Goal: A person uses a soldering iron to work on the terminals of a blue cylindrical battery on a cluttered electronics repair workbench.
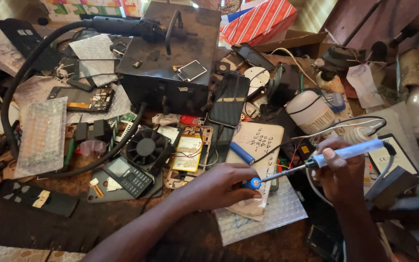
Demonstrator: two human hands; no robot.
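My right hand [339,172] grips a soldering iron [345,153] with a pale blue handle, its metal tip pointing left. The tip touches the end of a small blue cylindrical battery cell [253,183] that my left hand [221,185] pinches between thumb and fingers. Both hands work over a sheet of bubble wrap [272,213] and a handwritten paper pad [260,140]. A second blue cell [241,152] lies loose on the pad, just above my left hand.
The bench is crowded: a black metal box [170,53], a small black fan [145,145], a keypad phone [128,175], an opened phone with yellow battery [187,154], dark smartphones [229,99], a white bulb [309,110], thick black hose [13,87], wires and a striped box [258,19].
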